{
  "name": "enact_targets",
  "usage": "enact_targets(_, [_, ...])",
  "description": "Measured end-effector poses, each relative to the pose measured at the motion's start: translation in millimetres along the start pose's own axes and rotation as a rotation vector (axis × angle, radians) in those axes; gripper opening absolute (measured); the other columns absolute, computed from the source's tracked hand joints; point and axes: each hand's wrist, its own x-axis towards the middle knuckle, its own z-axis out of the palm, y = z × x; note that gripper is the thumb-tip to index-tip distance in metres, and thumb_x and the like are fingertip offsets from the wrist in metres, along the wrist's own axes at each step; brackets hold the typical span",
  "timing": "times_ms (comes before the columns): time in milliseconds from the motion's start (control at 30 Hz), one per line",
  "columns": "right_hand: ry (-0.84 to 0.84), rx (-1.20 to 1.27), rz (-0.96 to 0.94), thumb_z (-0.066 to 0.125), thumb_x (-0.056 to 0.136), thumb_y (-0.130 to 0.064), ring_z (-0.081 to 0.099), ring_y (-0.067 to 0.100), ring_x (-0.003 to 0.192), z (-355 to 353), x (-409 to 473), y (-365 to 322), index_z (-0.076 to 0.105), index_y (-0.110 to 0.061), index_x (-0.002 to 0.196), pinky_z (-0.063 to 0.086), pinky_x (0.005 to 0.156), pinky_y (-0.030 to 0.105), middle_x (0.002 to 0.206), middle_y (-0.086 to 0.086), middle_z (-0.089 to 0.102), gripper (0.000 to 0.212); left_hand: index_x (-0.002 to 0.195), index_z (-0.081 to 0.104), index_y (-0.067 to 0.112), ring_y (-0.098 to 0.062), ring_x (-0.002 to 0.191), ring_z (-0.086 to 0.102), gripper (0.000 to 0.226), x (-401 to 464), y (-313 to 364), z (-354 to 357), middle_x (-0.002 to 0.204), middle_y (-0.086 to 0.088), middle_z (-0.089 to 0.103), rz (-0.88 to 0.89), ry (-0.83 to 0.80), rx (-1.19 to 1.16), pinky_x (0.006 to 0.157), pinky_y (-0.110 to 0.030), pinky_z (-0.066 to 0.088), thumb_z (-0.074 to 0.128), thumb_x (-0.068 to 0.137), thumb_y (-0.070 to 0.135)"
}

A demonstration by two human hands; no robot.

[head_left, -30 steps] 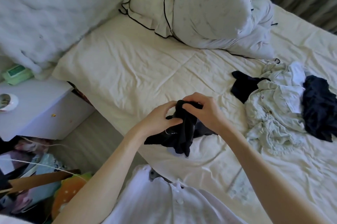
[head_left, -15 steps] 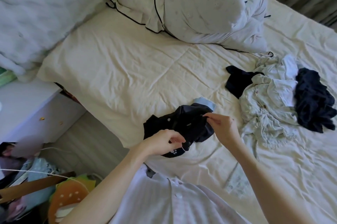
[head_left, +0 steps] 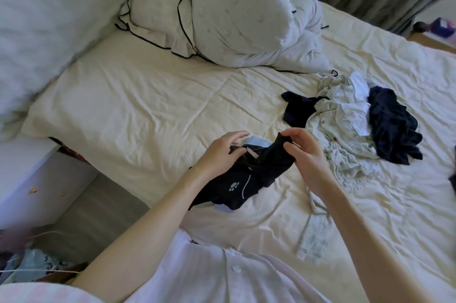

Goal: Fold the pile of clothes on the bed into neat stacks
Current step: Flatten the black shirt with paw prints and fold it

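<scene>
Your right hand [head_left: 304, 154] pinches the upper edge of a small black fabric garment with a white paw print [head_left: 249, 177], thumb and fingers curled onto the cloth. Your left hand [head_left: 222, 152] holds the same garment at its left edge, thumb pressed against the fabric while the other fingers spread loosely above it. The garment hangs between both hands over the cream wrinkled bedsheet [head_left: 148, 105], its lower part draped down toward you. A pale blue piece of cloth [head_left: 256, 141] peeks out just behind your left grip. Beyond your right hand lies the unfolded pile: a crumpled pale green buttoned shirt [head_left: 338, 137], with a dark navy garment [head_left: 392, 130] on its far side and another black piece [head_left: 296, 110] on the pile's left side. A white pillow with black piping [head_left: 222, 6] sits well beyond both hands.
</scene>
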Motion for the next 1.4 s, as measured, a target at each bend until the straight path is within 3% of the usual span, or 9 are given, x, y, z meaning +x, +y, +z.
enact_targets(200, [-0.166, -0.063, -0.156, 0.036, 0.083, 0.023, 0.062, 0.006, 0.073, -17, -10, -48, 0.055, -0.013, 0.105, 0.048, 0.064, 0.014, 0.085, 0.005, 0.063, 0.046, 0.144, 0.034, 0.026, 0.011, 0.133, 0.017, 0.061, 27, 56, 4, 0.152, 0.009, 0.025, 0.326, -0.171, 0.014, 0.103, 0.0, 0.015, 0.055, 0.091, 0.003])
enact_targets(333, [-0.207, -0.174, -0.229, 0.042, 0.086, 0.016, 0.061, 0.021, 0.076, -27, -14, -70, 0.059, -0.015, 0.102, 0.048, 0.066, 0.029, 0.084, 0.012, 0.065, 0.039, 0.117, 0.059, 0.018, 0.011, 0.129, 0.028, 0.028, 31, 77, -3, 0.141, 0.02, 0.039, 0.359, -0.283, 0.005, 0.106, -0.005, 0.022, 0.058, 0.09, 0.009])
enact_targets(467, [-0.073, -0.321, -0.269, 0.051, 0.089, 0.005, 0.06, 0.002, 0.08, -35, -4, -78, 0.061, -0.027, 0.095, 0.045, 0.068, 0.015, 0.093, -0.005, 0.065, 0.034, 0.081, 0.056, 0.026, 0.003, 0.091, 0.06, 0.013, 27, 89, -30, 0.084, 0.024, 0.062, 0.262, -0.187, 0.004, 0.095, -0.022, 0.045, 0.065, 0.087, 0.018])
enact_targets(600, [0.021, -0.614, -0.272, 0.06, 0.087, -0.003, 0.054, 0.006, 0.101, -39, 19, -80, 0.062, -0.02, 0.11, 0.04, 0.086, 0.018, 0.107, -0.011, 0.06, 0.029, 0.075, 0.052, 0.024, -0.007, 0.07, 0.054, 0.02, 27, 110, -67, 0.081, 0.0, 0.06, 0.228, -0.098, 0.074, 0.072, -0.021, 0.044, 0.069, 0.083, 0.017])
enact_targets(733, [0.203, -0.751, -0.35, 0.062, 0.088, -0.013, 0.045, 0.012, 0.096, -35, 47, -102, 0.066, -0.014, 0.114, 0.027, 0.078, 0.016, 0.105, 0.0, 0.053, 0.026, 0.076, 0.054, 0.026, 0.0, 0.067, 0.048, 0.022, 28, 149, -98, 0.08, 0.005, 0.057, 0.293, -0.06, 0.17, 0.07, -0.018, 0.039, 0.07, 0.082, 0.011])
enact_targets(933, [0.37, -0.387, -0.523, 0.061, 0.085, -0.004, 0.059, 0.024, 0.089, -28, 70, -179, 0.058, -0.018, 0.078, 0.045, 0.083, 0.035, 0.082, 0.0, 0.061, 0.017, 0.094, 0.06, 0.03, -0.002, 0.075, 0.057, 0.026, 32, 198, -157, 0.082, 0.012, 0.059, 0.374, 0.133, 0.348, 0.066, -0.009, 0.041, 0.066, 0.084, 0.007])
enact_targets(1033, [0.226, -0.267, -0.534, 0.065, 0.083, 0.001, 0.063, 0.009, 0.07, -35, 68, -218, 0.056, -0.026, 0.07, 0.052, 0.078, 0.035, 0.07, -0.007, 0.064, 0.031, 0.097, 0.07, 0.01, -0.01, 0.072, 0.049, 0.012, 34, 201, -177, 0.085, 0.004, 0.06, 0.417, 0.371, 0.6, 0.063, -0.01, 0.03, 0.065, 0.086, 0.011])
enact_targets(1133, [-0.004, -0.476, -0.518, 0.073, 0.078, -0.007, 0.06, 0.003, 0.057, -45, 63, -239, 0.065, -0.025, 0.068, 0.052, 0.071, 0.023, 0.059, -0.012, 0.066, 0.023, 0.09, 0.071, 0.012, -0.009, 0.068, 0.053, 0.007, 32, 197, -197, 0.078, 0.004, 0.06, 0.377, 0.518, 0.508, 0.059, -0.01, 0.038, 0.065, 0.086, 0.01])
enact_targets(1400, [-0.181, -0.047, -0.502, 0.06, 0.087, -0.002, 0.064, 0.008, 0.071, -51, 55, -248, 0.071, -0.01, 0.084, 0.052, 0.066, 0.018, 0.074, -0.002, 0.071, 0.014, 0.077, 0.063, 0.023, -0.01, 0.077, 0.057, 0.015, 23, 178, -207, 0.077, 0.009, 0.062, 0.281, 0.333, 0.376, 0.072, -0.023, 0.041, 0.069, 0.084, 0.012])
